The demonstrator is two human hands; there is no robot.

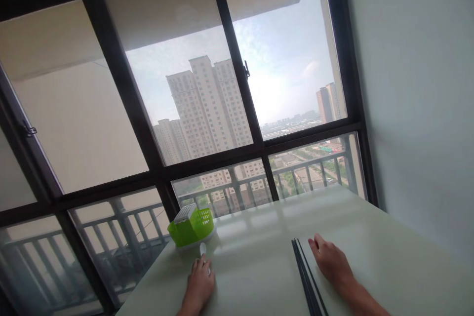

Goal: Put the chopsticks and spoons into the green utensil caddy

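Note:
On the left side of the table, a white spoon (203, 248) points away from me with its bowl toward the basket. My left hand (200, 281) is closed over its handle, and part of the handle shows between the fingers. Several dark chopsticks (306, 281) lie lengthwise on the table, close together with one slightly apart. Just to their right rests my right hand (331, 260), its fingers curled in and nothing seen in them. It does not touch the chopsticks.
A green basket (190, 227) with a grey-white slotted part stands at the table's far left corner. The pale glossy table (255, 256) reaches to the dark-framed window (207, 158). A plain wall (418, 108) rises on the right.

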